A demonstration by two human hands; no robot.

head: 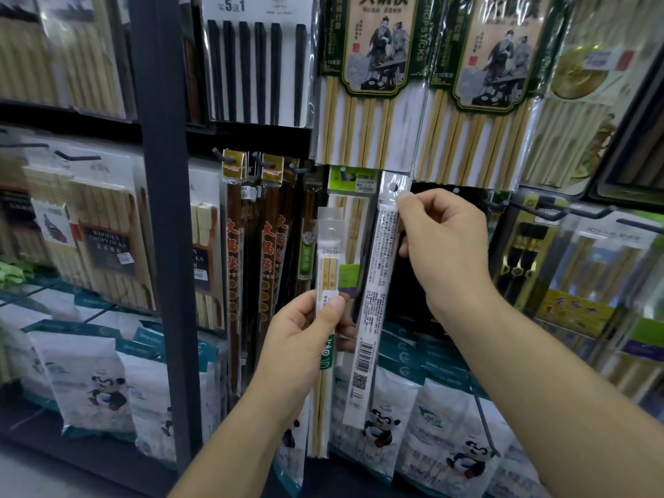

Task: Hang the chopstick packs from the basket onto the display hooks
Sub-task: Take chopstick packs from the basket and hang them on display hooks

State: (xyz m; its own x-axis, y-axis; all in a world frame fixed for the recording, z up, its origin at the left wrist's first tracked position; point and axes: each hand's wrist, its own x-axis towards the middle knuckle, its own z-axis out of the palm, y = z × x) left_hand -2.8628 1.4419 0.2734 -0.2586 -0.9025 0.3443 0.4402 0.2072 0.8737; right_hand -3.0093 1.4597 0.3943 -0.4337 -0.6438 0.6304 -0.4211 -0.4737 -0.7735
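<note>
My left hand [303,330] grips a slim clear pack of pale bamboo chopsticks [325,386] around its middle, holding it upright in front of the shelf. My right hand [443,246] pinches the top of a second slim pack [377,289], turned so its white printed back and barcode face me. The hang hole of that pack sits just right of a hook [344,172] that carries a green-headed chopstick pack [354,217]. The basket is not in view.
Hooks to the left carry dark brown chopstick packs [235,246]. Large bamboo chopstick packs [370,84] hang above, black ones [258,66] to their left. Bare hooks [553,210] stick out at the right. Panda-printed bags [449,425] line the lower shelf. A dark upright post [163,210] stands left.
</note>
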